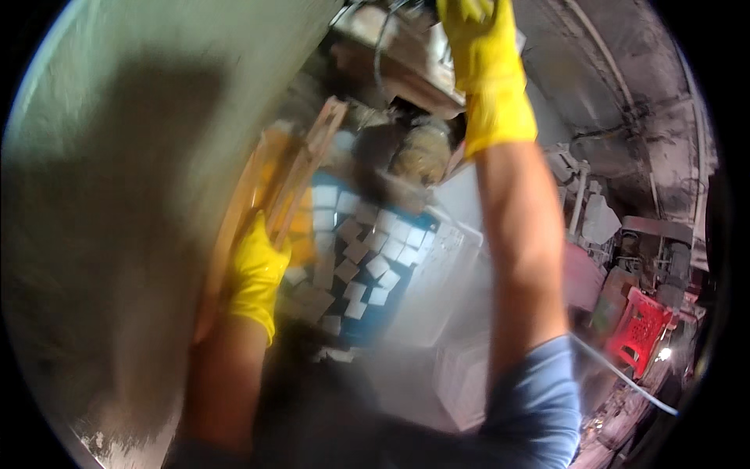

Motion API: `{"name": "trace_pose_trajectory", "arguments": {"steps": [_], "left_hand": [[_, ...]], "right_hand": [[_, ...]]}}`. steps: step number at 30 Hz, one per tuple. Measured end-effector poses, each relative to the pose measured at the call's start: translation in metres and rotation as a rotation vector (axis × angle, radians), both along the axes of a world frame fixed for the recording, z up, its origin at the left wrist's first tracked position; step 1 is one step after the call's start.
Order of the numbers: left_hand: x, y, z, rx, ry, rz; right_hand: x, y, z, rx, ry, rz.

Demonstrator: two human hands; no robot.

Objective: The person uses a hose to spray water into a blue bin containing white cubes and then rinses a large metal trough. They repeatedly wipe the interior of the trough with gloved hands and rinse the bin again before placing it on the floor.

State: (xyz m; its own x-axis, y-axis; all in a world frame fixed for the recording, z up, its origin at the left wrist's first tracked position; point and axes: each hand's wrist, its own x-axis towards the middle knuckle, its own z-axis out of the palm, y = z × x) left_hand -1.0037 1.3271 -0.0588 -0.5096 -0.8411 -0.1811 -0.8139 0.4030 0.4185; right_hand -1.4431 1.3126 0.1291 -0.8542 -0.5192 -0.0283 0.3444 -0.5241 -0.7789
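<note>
- Apparently clasping wooden frame (314, 141) with left hand (260, 270), by left edge of blue surface (401, 288).
- With right hand (484, 47) beyond upper edge; cannot tell grip.
- Probably partway: white squares (378, 267) strewn across surface; cannot judge remainder.

Wall (62, 258) at left, red plastic (637, 332) at lower right.
The wall is darkened by a broad shadow (156, 141); the pierced red plastic is flanked by a bright light (665, 354), and a white cord (660, 402) is stretched aslant below.
</note>
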Motion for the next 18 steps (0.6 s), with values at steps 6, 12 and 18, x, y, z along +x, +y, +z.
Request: {"name": "trace_pose_trajectory", "arguments": {"steps": [6, 12, 18], "left_hand": [[0.000, -0.003, 0.010, 0.036, 0.035, -0.002], [-0.003, -0.006, 0.012, 0.024, 0.030, -0.016], [-0.008, -0.002, 0.029, 0.148, -0.012, 0.020]], "right_hand": [[-0.016, -0.037, -0.032, 0.101, -0.046, 0.037], [0.034, 0.030, -0.046, 0.179, 0.030, 0.152], [0.192, 0.238, -0.059, 0.483, 0.050, 0.528]]}}
